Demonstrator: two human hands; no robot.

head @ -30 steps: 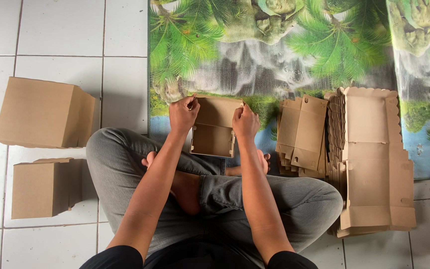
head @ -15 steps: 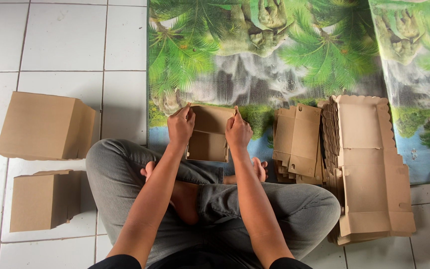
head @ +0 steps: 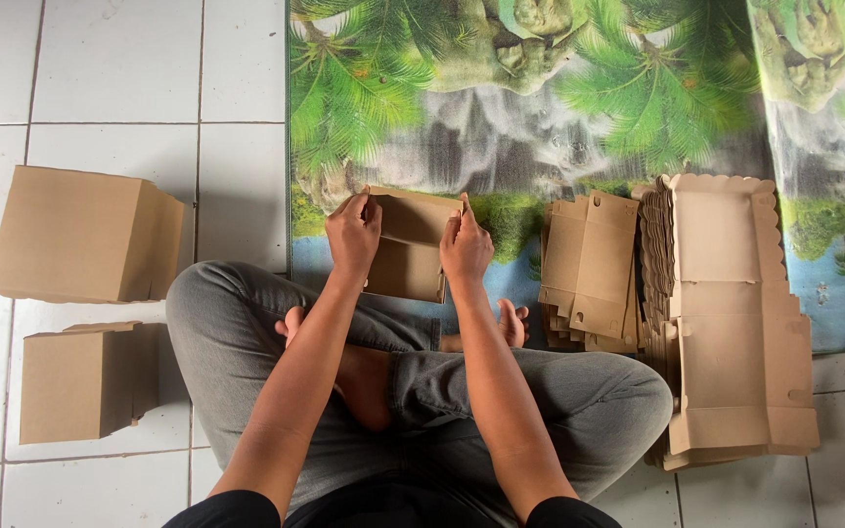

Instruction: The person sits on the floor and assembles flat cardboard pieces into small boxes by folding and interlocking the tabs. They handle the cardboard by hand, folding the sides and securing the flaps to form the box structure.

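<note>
left hand and right hand pinch the half-folded cardboard box beside the flat stack; uneven pressure might, seemingly, crease a flap.

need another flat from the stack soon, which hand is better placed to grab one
Probably the right hand: the stack of flat cardboard lies just to its right. The left hand would have to cross over the box both hands hold.

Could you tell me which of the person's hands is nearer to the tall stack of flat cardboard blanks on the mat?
The right hand is nearer: it grips the small box just left of the stack of flat cardboard blanks. The left hand holds the box's far side.
</note>
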